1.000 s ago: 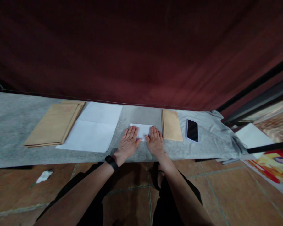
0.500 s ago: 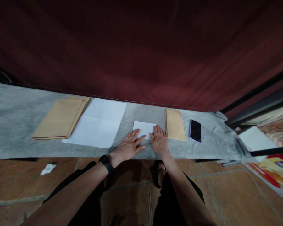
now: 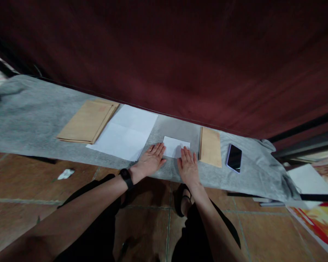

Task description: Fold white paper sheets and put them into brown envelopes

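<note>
A small white folded sheet of paper (image 3: 172,146) lies on the grey cloth in front of me. At its left edge rests my left hand (image 3: 150,160), open, palm down, with the fingers stretched out. My right hand (image 3: 188,165) is open too, its fingertips over the paper's right end. Left of my hands lie larger white sheets of paper (image 3: 127,133) with a crease across them. Beside those is a stack of brown envelopes (image 3: 86,122). A smaller pile of brown envelopes (image 3: 211,147) sits just right of my right hand.
The grey cloth (image 3: 43,109) covers a long narrow bench. A phone (image 3: 234,158) lies at its right part. Behind the bench hangs a dark red curtain (image 3: 164,65). A crumpled white tissue (image 3: 66,174) is on the tiled floor, and a colourful printed box (image 3: 319,222) stands at the lower right.
My left hand has drawn off the folded paper to its left edge, its fingers closer together. My right hand has slid slightly towards me. The whole view has tilted.
</note>
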{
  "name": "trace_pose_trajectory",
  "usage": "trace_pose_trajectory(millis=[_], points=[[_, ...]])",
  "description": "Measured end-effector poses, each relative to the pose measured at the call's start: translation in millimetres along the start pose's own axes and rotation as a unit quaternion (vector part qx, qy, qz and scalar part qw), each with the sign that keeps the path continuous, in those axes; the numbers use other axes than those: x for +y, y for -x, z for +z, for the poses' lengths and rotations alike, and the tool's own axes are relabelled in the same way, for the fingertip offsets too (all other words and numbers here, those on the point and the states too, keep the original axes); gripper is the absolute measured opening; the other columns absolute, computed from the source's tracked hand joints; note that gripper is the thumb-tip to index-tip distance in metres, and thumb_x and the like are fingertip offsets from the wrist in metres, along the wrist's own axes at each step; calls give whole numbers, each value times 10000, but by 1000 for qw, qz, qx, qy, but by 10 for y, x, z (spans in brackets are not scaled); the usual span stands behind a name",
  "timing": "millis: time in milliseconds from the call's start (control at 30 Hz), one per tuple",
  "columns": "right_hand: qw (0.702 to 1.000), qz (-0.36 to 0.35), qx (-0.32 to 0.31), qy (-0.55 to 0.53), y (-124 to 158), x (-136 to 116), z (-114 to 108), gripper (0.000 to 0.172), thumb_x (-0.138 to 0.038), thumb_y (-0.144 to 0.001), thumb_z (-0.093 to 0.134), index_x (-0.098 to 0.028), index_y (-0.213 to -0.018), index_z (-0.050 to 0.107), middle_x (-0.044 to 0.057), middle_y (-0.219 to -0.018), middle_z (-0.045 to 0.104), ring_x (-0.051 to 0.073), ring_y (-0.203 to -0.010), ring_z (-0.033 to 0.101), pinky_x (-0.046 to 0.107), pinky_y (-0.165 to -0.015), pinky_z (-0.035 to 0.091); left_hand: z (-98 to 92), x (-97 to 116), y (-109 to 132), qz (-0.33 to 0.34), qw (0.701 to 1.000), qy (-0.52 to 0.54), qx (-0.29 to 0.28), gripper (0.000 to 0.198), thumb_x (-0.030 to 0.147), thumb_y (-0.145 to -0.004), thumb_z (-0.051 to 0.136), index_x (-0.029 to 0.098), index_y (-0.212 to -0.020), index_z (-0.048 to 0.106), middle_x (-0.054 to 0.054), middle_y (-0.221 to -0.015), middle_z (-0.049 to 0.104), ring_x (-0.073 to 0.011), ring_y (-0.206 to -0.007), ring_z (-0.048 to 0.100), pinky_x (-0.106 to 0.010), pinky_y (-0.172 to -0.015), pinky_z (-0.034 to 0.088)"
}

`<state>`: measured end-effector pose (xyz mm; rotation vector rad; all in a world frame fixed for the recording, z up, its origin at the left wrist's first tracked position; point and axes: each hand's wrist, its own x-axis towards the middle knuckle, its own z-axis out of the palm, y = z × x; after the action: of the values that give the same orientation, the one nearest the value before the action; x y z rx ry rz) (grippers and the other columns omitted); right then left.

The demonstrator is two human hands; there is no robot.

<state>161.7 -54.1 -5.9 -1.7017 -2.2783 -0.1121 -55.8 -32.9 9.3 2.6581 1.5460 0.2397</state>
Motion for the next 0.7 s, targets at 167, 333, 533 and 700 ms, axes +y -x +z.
trace_pose_trajectory(millis=[167, 333, 533, 700], points=[[998, -20, -47, -44, -15, -98, -63, 474, -309, -1029, 399, -145, -1466, 479, 132, -1524, 479, 257, -1384, 475, 481, -1190, 283, -29, -17, -92, 4, 1000, 2, 0, 478, 276, -986, 452, 74, -1415, 519, -211, -1507, 473, -296, -1423, 430, -445, -1160, 344], [998, 8, -43, -46, -86, -50, -81, 458, -320, -1009, 452, -130, -1419, 527, 137, -1485, 528, 260, -1358, 496, 442, -1156, 324, -73, 10, -112, 54, 999, -2, -5, 401, 78, -936, 464, 116, -1312, 599, -173, -1482, 519, -252, -1391, 475, -395, -1153, 357], [997, 23, -60, -45, -116, -56, -104, 439, -310, -1003, 469, -152, -1407, 536, 121, -1471, 547, 245, -1341, 511, 426, -1142, 336, -179, 108, -122, 63, 997, 32, -29, 410, 35, -915, 473, 140, -1292, 595, -173, -1423, 569, -251, -1346, 522, -407, -1104, 409], [997, 26, -59, -46, -150, -28, -119, 415, -292, -989, 497, -185, -1384, 565, 99, -1454, 568, 238, -1305, 549, 410, -1120, 377, -218, 199, -162, 55, 997, 26, -41, 407, 42, -932, 426, 142, -1296, 580, -164, -1425, 565, -257, -1343, 518, -420, -1080, 426]])
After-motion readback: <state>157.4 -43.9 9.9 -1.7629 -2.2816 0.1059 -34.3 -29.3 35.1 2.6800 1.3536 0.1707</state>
